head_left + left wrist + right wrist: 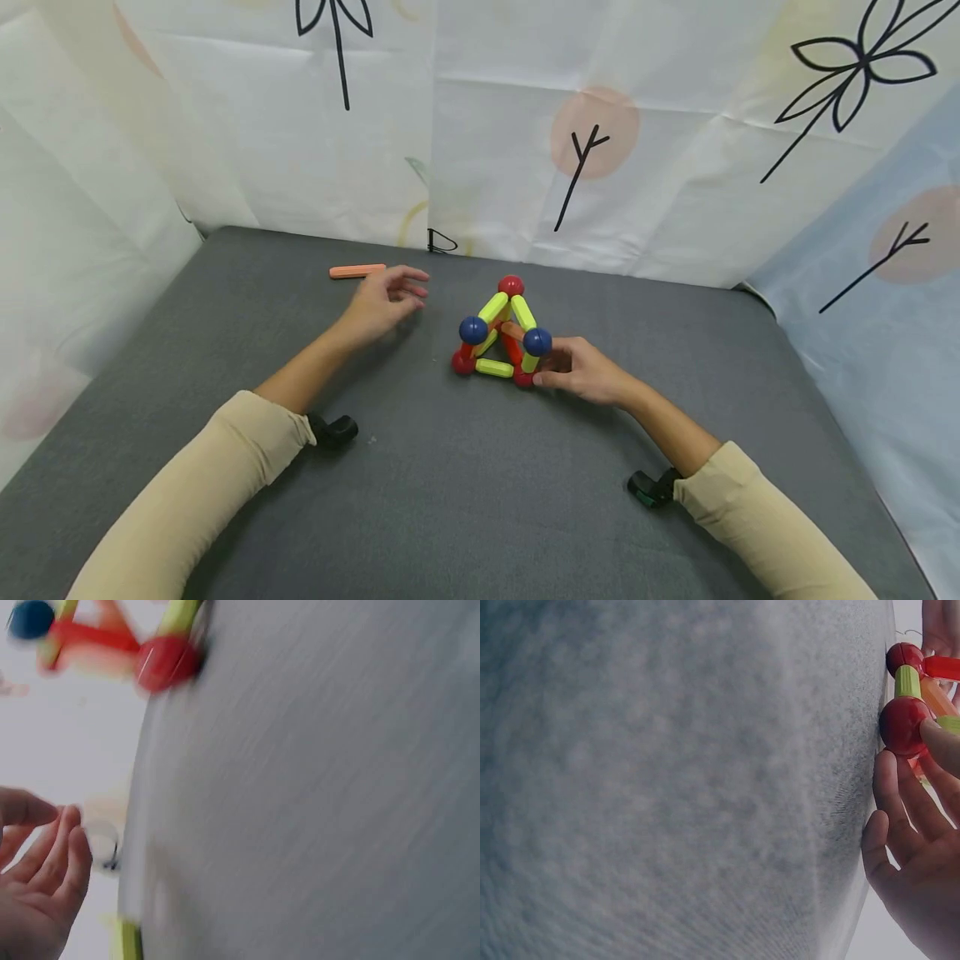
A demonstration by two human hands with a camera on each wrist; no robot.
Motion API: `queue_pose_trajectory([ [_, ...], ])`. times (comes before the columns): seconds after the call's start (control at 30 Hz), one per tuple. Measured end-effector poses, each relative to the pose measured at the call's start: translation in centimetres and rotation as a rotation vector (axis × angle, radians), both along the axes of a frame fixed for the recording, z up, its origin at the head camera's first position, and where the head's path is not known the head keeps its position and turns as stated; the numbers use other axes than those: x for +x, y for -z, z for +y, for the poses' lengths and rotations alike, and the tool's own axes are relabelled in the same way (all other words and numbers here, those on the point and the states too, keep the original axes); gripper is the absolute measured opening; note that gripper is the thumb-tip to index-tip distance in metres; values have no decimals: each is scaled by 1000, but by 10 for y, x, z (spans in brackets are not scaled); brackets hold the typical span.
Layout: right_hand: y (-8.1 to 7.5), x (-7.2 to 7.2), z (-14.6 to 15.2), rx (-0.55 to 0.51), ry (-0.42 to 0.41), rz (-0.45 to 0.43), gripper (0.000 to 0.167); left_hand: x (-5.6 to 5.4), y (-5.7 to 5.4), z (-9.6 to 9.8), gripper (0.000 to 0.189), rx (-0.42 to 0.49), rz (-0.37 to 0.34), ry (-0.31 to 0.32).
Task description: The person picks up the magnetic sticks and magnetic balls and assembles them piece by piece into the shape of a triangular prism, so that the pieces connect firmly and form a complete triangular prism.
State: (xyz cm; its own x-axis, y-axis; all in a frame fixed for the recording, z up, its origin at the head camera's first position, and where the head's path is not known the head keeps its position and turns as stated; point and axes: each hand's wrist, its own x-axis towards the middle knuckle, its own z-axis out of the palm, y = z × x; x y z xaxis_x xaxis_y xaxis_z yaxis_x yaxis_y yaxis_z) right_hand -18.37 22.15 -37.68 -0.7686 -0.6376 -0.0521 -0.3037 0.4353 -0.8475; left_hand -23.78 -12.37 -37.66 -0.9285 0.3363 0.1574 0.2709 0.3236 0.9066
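Observation:
A building-toy frame of coloured sticks and balls stands on the grey table, with a red ball on top and two blue balls below it. My right hand holds its lower right corner. In the right wrist view the thumb presses the red corner ball, with fingers behind it. My left hand hovers left of the frame, fingers loosely bent and holding nothing. Close behind that hand lies an orange stick, its right end by the knuckles.
The grey tabletop spreads around both arms. A white patterned cloth hangs behind the table's far edge. At the bottom of the left wrist view, part of a yellow-green stick shows.

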Motion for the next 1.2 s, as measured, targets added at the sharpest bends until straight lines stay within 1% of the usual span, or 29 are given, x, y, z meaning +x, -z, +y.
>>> queue_pose_trajectory([
  [0.07,0,0,0,-3,-4,4,24,-11,-1,-16,31,-31,47,-112],
  [0.1,0,0,-1,-1,-2,3,24,-16,-1,-24,31,-56,66,-158],
  [0.13,0,0,-1,4,3,-2,24,-21,0,-31,32,-88,77,-200],
  [0.2,0,0,-2,14,14,-11,24,-29,1,-44,37,-179,80,-258],
  [0.23,0,-1,-2,18,18,-17,24,-33,3,-50,40,-222,71,-274],
  [0.3,0,-1,-2,29,24,-26,24,-39,5,-58,47,-306,44,-286],
  [0.37,1,-2,-2,31,21,-28,24,-43,7,-63,52,-372,22,-272],
  [0.43,1,-2,-3,30,17,-28,24,-46,9,-66,54,-399,3,-267],
  [0.53,1,-3,-3,30,16,-21,23,-49,11,-68,53,-390,-16,-275],
  [0.63,1,-3,-4,32,19,-20,23,-50,13,-69,50,-379,-26,-298],
  [0.7,1,-3,-4,33,21,-21,23,-50,14,-69,47,-389,-26,-314],
  [0.83,0,-2,-4,30,24,-22,22,-48,13,-71,40,-408,-22,-347],
  [0.9,0,-2,-4,31,25,-22,22,-45,12,-70,39,-403,-13,-359],
  [0.97,0,-2,-4,33,26,-21,22,-42,10,-70,41,-377,-12,-366],
  [1.03,0,-2,-4,35,26,-20,23,-37,8,-67,44,-340,-15,-358],
  [1.1,0,-2,-4,34,27,-20,24,-32,5,-65,49,-293,-34,-341],
  [1.2,0,-2,-4,30,24,-23,25,-21,-3,-59,55,-214,-78,-299],
])
